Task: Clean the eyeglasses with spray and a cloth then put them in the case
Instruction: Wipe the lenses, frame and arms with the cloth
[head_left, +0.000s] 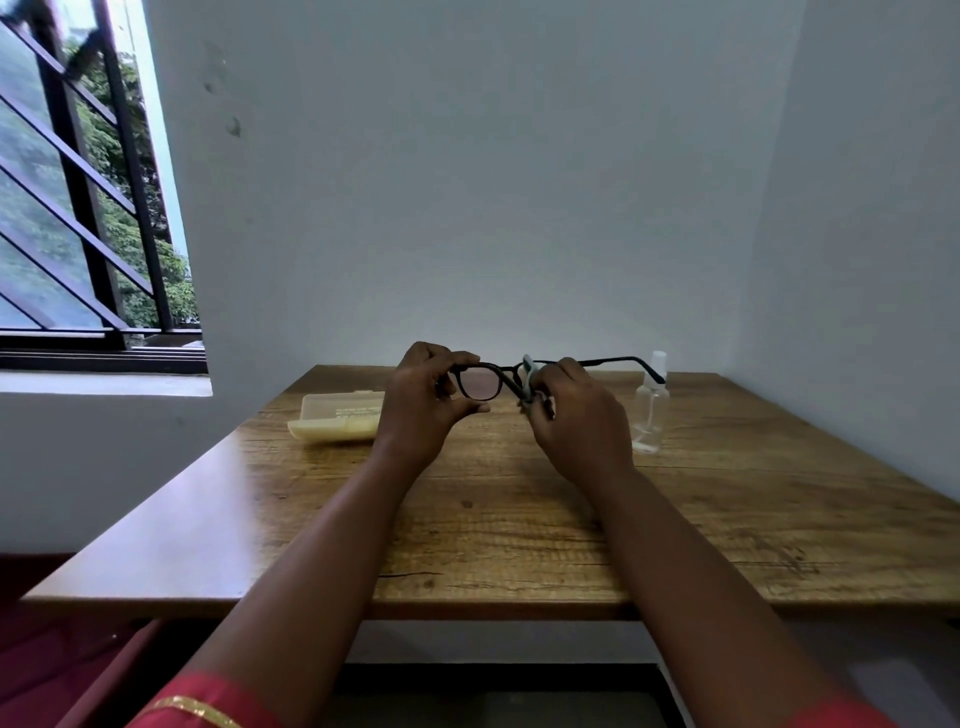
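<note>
Black-framed eyeglasses (480, 382) are held up above the far half of the wooden table (519, 519). My left hand (426, 410) grips the frame's left end, thumb under the left lens. My right hand (582, 421) pinches a small pale green cloth (529, 376) around the right lens, which the cloth and fingers hide. One temple arm (608, 360) sticks out to the right. A pale yellow case (335, 423) lies at the far left of the table; I cannot tell whether it is open or closed. A clear spray bottle (650, 410) with a white cap stands upright at the far right.
White walls close the table in behind and on the right. A barred window (78, 208) is at the left. The table's near edge (467, 605) runs under my forearms.
</note>
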